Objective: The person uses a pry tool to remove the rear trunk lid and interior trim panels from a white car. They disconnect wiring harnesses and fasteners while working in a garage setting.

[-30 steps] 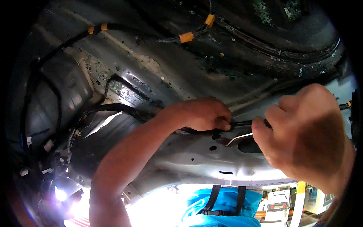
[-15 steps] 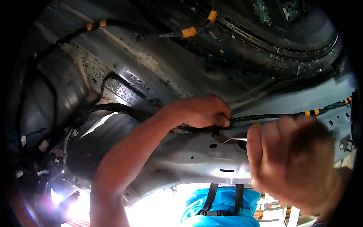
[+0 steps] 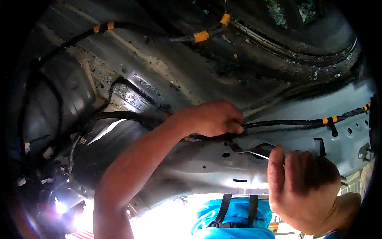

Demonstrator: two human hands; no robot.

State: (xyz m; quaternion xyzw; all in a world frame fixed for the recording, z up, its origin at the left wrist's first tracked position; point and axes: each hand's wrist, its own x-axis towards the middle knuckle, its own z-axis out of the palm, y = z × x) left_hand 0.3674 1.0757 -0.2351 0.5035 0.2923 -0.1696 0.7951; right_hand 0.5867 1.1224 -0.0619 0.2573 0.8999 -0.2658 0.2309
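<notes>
My left hand point(image 3: 215, 117) reaches up to the underside of a vehicle body and is closed around a black wiring harness point(image 3: 286, 122) that runs right along a grey metal beam point(image 3: 199, 171). The harness carries orange tape bands point(image 3: 330, 119) toward the right. My right hand point(image 3: 306, 191) is lower right, fingers curled, its thumb on the end of a slim silvery metal tool point(image 3: 254, 150). The tool's tip lies by an opening in the beam, just below the left hand.
More black cables with orange bands point(image 3: 201, 36) cross the dirty floor pan point(image 3: 159, 67) above. Loose connectors and wires point(image 3: 43, 153) hang at the left. Bright light point(image 3: 59, 207) glares at the lower left. Blue clothing with black straps point(image 3: 234, 219) shows at the bottom.
My right hand has dropped down and to the right, away from the left hand, uncovering the harness and its orange bands. The left hand has kept its grip in place.
</notes>
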